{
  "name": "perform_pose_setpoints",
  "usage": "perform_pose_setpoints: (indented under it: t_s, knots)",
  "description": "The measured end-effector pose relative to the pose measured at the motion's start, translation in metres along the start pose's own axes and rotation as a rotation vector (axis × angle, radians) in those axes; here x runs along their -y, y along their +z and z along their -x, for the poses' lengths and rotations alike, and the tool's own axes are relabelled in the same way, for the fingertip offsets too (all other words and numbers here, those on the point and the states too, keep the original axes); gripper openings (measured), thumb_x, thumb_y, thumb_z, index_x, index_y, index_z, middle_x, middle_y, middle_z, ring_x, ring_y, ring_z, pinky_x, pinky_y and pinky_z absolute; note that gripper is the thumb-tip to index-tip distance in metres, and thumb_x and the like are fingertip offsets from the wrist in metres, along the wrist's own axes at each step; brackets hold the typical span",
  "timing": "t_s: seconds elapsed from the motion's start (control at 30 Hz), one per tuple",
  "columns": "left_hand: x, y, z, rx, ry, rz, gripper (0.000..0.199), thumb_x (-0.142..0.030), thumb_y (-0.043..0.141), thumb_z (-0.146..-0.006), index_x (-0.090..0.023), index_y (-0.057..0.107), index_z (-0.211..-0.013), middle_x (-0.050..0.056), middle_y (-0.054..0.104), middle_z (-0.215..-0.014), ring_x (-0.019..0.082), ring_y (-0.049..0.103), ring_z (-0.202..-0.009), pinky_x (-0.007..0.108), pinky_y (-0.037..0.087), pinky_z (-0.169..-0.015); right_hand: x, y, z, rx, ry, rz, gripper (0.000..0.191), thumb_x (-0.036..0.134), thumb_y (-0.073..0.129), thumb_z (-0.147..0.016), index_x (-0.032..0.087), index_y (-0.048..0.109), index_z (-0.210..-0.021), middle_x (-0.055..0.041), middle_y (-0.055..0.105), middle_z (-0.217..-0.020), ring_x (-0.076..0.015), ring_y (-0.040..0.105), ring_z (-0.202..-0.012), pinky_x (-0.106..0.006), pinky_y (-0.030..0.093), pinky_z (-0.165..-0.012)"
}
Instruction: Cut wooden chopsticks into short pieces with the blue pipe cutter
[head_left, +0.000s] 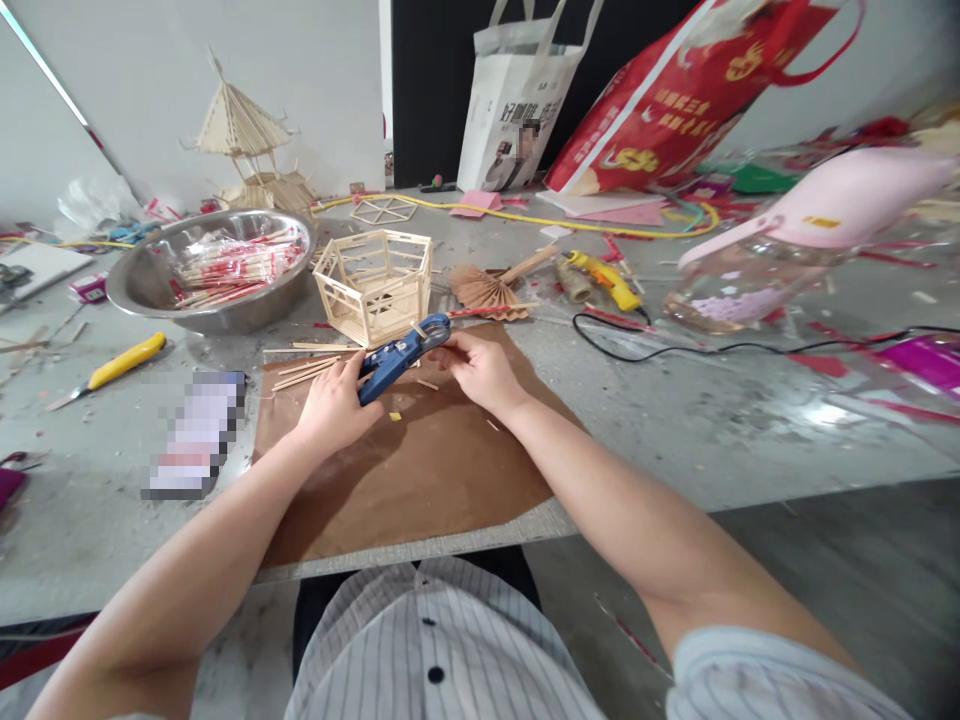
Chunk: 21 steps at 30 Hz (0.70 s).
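Observation:
My left hand (337, 400) is wrapped around a blue hand tool (394, 362) that looks like a wire stripper. At the tool's head, my right hand (480, 370) is closed in a pinch; a thin stick (495, 309) with a red end runs close by, and whether it lies in those fingers I cannot tell. Several pale wooden sticks (307, 370) lie beside my left hand on a brown sheet (420, 480). Just behind the tool stands a six-sided wooden stick frame (375, 290). Small cut bits (395, 416) are scattered on the sheet.
A steel bowl (124, 285) holds wrapped stick bundles. Left are a yellow knife (127, 362) and a phone (196, 435). A yellow glue gun (611, 280) with a black cord, a paper fan (487, 290) and a pink-lidded jar (750, 280) stand right. A stick pagoda (244, 130) and bags (517, 110) are behind.

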<state>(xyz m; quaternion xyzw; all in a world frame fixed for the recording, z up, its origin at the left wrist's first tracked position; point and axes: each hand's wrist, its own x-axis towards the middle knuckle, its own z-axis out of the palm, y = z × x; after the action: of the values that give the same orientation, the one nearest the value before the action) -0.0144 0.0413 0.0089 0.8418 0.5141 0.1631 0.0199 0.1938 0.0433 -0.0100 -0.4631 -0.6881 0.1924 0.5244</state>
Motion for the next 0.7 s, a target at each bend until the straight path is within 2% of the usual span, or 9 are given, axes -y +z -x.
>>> perform_pose_setpoints:
  t_s: [0.37,0.7]
  knots:
    - [-0.0025,-0.0033,-0.0012,0.034,-0.017,0.007,0.059,-0.030,0.047,-0.064,-0.017,0.036,-0.120,0.008,0.053,-0.106,0.023,0.048,-0.100,0.034,0.035,-0.086,0.0012,0.0005,0.0003,0.017,0.029,0.009,0.018,0.028,0.049,-0.074,0.018,0.061,-0.083,-0.0019,0.064,-0.071,-0.0121,0.056,-0.056,-0.025,0.044,-0.057]
    - [-0.0045,-0.0052,-0.0011,0.046,-0.021,0.021,0.055,-0.030,0.047,-0.064,-0.017,0.039,-0.117,0.007,0.053,-0.109,0.023,0.049,-0.099,0.033,0.037,-0.086,-0.0028,0.0010,0.0007,0.015,0.011,0.015,0.017,0.026,0.049,-0.075,0.019,0.061,-0.085,-0.0026,0.065,-0.080,-0.0149,0.059,-0.071,-0.028,0.045,-0.068]
